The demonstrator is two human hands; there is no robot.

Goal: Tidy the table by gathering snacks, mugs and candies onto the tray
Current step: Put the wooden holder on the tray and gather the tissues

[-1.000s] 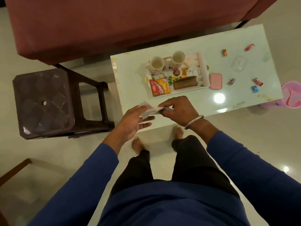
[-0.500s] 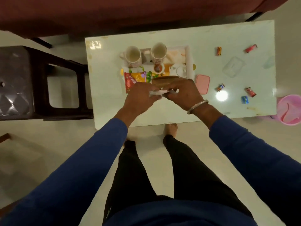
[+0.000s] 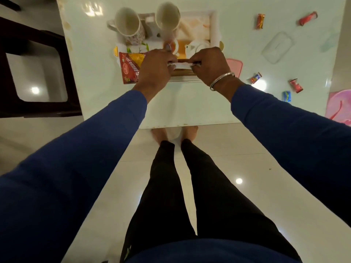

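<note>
My left hand (image 3: 157, 68) and my right hand (image 3: 210, 64) each pinch one end of a folded white paper (image 3: 182, 65) and hold it over the near part of the white tray (image 3: 213, 25). On the tray stand two white mugs (image 3: 129, 25) (image 3: 168, 17), a red and yellow snack packet (image 3: 131, 68) and a brown packet partly hidden under my hands. Several wrapped candies lie on the table to the right: an orange one (image 3: 260, 20), red ones (image 3: 307, 18) (image 3: 296, 86), a mixed one (image 3: 255, 78) and a blue one (image 3: 286, 95).
A pink lid (image 3: 236, 66) and a clear plastic box (image 3: 277, 46) lie on the white table (image 3: 190, 103) right of the tray. A dark stool (image 3: 38, 73) stands at the left. A pink tub (image 3: 339, 107) sits on the floor at the right.
Both hands have carried the white paper forward from the table's near edge to above the tray. The paper is now stretched flat between them. The camera has tilted further down.
</note>
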